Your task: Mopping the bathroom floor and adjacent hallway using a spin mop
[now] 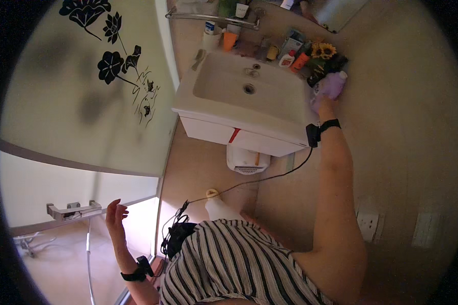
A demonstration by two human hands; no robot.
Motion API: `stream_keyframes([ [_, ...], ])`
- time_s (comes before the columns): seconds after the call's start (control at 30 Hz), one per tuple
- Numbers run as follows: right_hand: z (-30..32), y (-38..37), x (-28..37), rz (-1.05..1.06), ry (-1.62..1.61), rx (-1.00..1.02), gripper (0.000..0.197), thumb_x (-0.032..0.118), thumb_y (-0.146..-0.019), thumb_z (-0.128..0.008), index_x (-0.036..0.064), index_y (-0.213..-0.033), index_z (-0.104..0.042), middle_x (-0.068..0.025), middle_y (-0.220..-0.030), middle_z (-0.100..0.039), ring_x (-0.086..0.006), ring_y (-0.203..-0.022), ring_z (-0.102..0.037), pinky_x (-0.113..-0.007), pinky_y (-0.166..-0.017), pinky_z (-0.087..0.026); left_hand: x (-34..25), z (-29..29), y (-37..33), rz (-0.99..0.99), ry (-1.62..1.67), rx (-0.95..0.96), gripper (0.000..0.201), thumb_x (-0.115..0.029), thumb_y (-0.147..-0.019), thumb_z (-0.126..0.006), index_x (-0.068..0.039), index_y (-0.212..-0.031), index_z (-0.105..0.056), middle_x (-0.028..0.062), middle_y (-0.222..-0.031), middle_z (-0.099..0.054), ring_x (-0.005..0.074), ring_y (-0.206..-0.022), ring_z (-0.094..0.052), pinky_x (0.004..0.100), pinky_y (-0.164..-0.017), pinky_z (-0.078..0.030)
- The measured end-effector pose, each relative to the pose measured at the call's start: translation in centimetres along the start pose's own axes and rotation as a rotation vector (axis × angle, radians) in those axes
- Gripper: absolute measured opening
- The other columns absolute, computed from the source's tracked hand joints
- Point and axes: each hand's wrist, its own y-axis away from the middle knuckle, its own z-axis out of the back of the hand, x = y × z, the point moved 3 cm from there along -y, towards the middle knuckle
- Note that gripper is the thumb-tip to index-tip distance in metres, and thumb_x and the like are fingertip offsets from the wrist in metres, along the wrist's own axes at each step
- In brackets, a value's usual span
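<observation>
So I'm standing in this bathroom and the right hand [322,104] is on a light purple, rounded plastic-looking bottle with a white cap [334,84], at the right far corner of the glossy white rectangular sink [208,113]. Yellow sunflowers with dark centres [323,50] sit just beside it on the far side, then a bright orange bottle [299,62] further left. Can't tell if the fingers are fully clamped (skin and purple kinda blur together). The left hand [116,216] is empty, fingers loosely curled and apart, near the silver metal door handle [74,211]. My guess: the bottle's light to medium depending on how full, a bit squeezy, not fragile, slippery if wet. I'd wrap the middle of the body, not the cap.
</observation>
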Motion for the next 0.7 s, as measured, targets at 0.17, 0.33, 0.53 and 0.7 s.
stream_keyframes([
  [0.17, 0.5, -4.0, -0.4, 0.075, 0.011, -0.045, 0.030, 0.020, -0.078, -0.055, -0.0005, -0.100, -0.049, -0.0107, -0.091, -0.054, -0.0206, -0.083, -0.054, -0.033, -0.073, -0.046, -0.9, -2.1, -1.6, 0.036, -0.033, 0.006, 0.028, -0.024, -0.084, -0.046, -0.005, -0.105, -0.049, 0.0037, -0.077, -0.055, 0.0104, -0.068, -0.053, 0.0225, -0.061, -0.042],
  [0.33, 0.3, -2.3, -1.4, 0.160, 0.034, -0.063, 0.033, 0.020, -0.077, -0.057, -0.0013, -0.102, -0.048, -0.0110, -0.094, -0.053, -0.0205, -0.084, -0.053, -0.033, -0.074, -0.045, -2.3, -3.0, -1.7, 0.050, 0.016, -0.049, 0.024, -0.020, -0.084, -0.047, -0.004, -0.100, -0.052, 0.0032, -0.076, -0.055, 0.0107, -0.070, -0.052, 0.0224, -0.061, -0.040],
  [0.53, -0.6, 5.6, -0.6, 0.327, 0.079, -0.041, 0.037, 0.019, -0.076, -0.058, -0.0023, -0.104, -0.047, -0.0113, -0.098, -0.053, -0.0205, -0.087, -0.052, -0.032, -0.075, -0.044, -0.9, -0.8, -0.3, 0.065, 0.037, -0.004, 0.024, -0.019, -0.084, -0.048, -0.003, -0.100, -0.052, 0.0031, -0.077, -0.055, 0.0111, -0.072, -0.052, 0.0232, -0.064, -0.041],
  [0.7, 0.2, 21.3, 3.7, 0.485, 0.082, 0.162, 0.040, 0.019, -0.076, -0.060, -0.0031, -0.106, -0.046, -0.0115, -0.101, -0.052, -0.0204, -0.088, -0.052, -0.032, -0.077, -0.043, 3.3, 3.1, 3.5, 0.065, 0.145, -0.038, 0.021, -0.014, -0.086, -0.045, -0.003, -0.102, -0.050, 0.0030, -0.086, -0.054, 0.0111, -0.078, -0.051, 0.0237, -0.069, -0.043],
])
